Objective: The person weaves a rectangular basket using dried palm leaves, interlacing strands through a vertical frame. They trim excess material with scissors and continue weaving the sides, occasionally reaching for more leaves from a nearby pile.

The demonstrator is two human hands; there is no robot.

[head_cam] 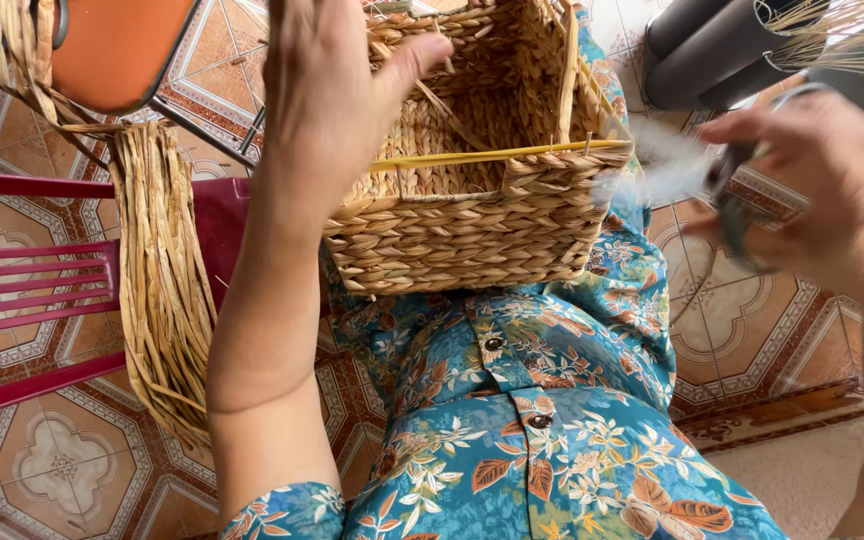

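Clearly, the left hand [327, 95] rests on the woven basket [472, 215] rim, fingers together. The blurred right hand [832, 190] grips dark scissors [737, 205], partly hidden.

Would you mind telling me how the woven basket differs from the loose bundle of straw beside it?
The woven basket is plaited into a firm rectangular box, while the straw bundle is loose strands. The basket rests on the person's lap; the bundle hangs down over a red chair. Both share a similar tan fibre.
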